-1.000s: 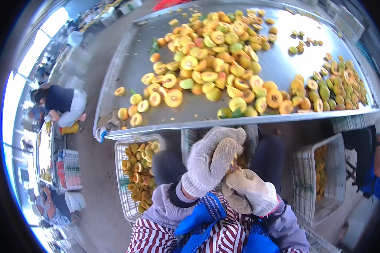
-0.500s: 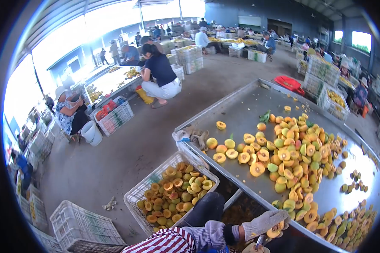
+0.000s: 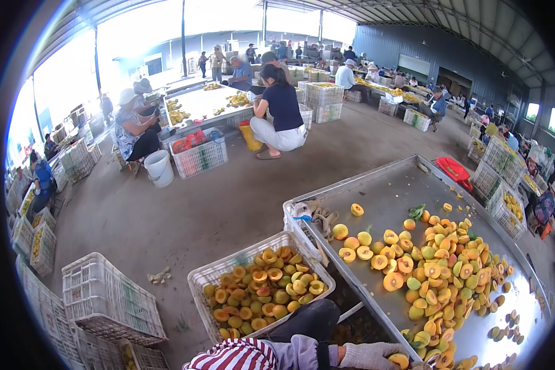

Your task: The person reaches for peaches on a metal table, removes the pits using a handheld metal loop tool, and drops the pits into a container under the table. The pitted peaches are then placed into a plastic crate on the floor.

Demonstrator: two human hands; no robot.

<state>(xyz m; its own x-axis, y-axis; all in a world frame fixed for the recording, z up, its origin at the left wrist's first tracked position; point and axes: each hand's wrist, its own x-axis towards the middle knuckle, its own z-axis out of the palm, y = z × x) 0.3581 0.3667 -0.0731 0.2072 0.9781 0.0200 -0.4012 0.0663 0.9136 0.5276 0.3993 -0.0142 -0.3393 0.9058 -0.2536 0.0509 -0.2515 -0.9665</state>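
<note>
At the bottom edge, my left hand (image 3: 371, 356), in a light knitted glove, holds a cut orange-yellow fruit half (image 3: 399, 360) in its fingers, beside the near rim of a metal table (image 3: 376, 179). A big heap of whole and halved fruit (image 3: 453, 265) covers much of that table. Left of my knee stands a white plastic crate (image 3: 198, 290), filled with pitted fruit halves (image 3: 262, 293). My right hand does not show.
Grey gloves (image 3: 324, 217) lie on the table's left corner. Empty-looking crates (image 3: 108, 296) stand at lower left. A crouching person (image 3: 280, 114), a seated person (image 3: 132, 129), a white bucket (image 3: 160, 168) and a red bag (image 3: 453, 168) are farther off.
The view has swung, so the scene sits lower and mostly farther right. My left hand is now lower in the frame, and my right hand with its tool has dropped out of sight.
</note>
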